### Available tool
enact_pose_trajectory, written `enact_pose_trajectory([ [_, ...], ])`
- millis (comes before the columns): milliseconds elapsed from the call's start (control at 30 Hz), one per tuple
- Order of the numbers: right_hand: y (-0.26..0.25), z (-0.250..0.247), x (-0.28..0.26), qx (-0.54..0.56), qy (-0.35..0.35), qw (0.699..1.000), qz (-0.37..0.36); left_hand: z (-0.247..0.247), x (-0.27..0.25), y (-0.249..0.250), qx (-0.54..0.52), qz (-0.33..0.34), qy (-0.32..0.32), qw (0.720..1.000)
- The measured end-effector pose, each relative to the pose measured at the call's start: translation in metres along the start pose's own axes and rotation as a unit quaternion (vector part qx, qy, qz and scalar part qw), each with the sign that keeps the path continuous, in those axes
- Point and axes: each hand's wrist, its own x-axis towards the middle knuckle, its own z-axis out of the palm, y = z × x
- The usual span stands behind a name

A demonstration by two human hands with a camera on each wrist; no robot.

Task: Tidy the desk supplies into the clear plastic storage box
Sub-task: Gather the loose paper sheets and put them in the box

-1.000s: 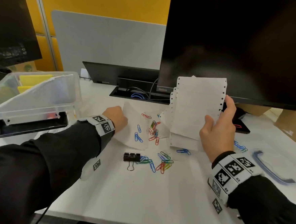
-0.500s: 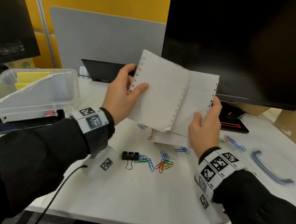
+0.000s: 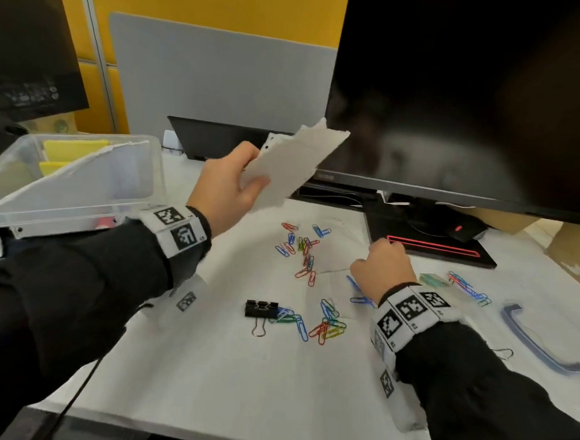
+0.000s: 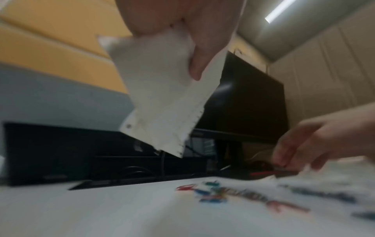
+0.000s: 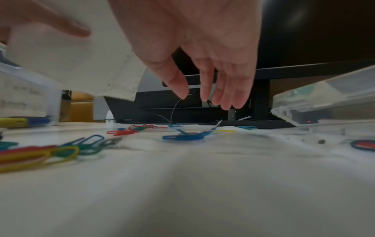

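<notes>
Aloft, left hand (image 3: 227,188) pinches paper sheets (image 3: 294,161) above paper clips (image 3: 302,251).

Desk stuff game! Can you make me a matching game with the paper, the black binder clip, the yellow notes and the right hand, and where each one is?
Things:
1. torn paper
2. black binder clip
3. yellow notes
4. right hand

Places:
A. inside the clear storage box
B. lying on the white desk beside paper clips
C. held up by the left hand
D. low over the desk, holding nothing

Pairs: 1-C, 2-B, 3-A, 4-D
</notes>
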Motion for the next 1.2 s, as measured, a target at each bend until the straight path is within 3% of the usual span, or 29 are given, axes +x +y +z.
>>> enact_pose_trajectory([
  [233,-0.007,0.016,0.019,-0.064,-0.066,0.995,-0.044,0.009,-0.006,-0.01,0.023,0.007,-0.024,0.999],
  [400,-0.006,0.019,0.037,-0.079,-0.094,0.992,-0.033,0.017,-0.003,-0.013,0.004,-0.024,-0.026,0.999],
  [533,-0.005,0.019,0.048,-0.116,-0.101,0.988,-0.017,0.018,-0.003,-0.012,0.0,-0.007,-0.03,1.0],
  [700,-0.009,0.018,0.056,-0.163,-0.049,0.985,0.039,0.019,-0.002,-0.014,-0.015,0.014,-0.03,0.999],
  [833,-0.01,0.017,0.06,-0.071,-0.037,0.995,0.059,0.023,-0.001,-0.018,-0.002,0.035,-0.021,0.999],
  [1033,-0.008,0.001,0.055,0.056,0.094,0.993,0.042,0.027,-0.002,-0.028,0.039,0.123,-0.019,0.991],
  [1200,-0.011,-0.006,0.04,0.098,0.218,0.971,-0.018,0.021,-0.008,-0.015,-0.052,0.082,-0.047,0.994],
])
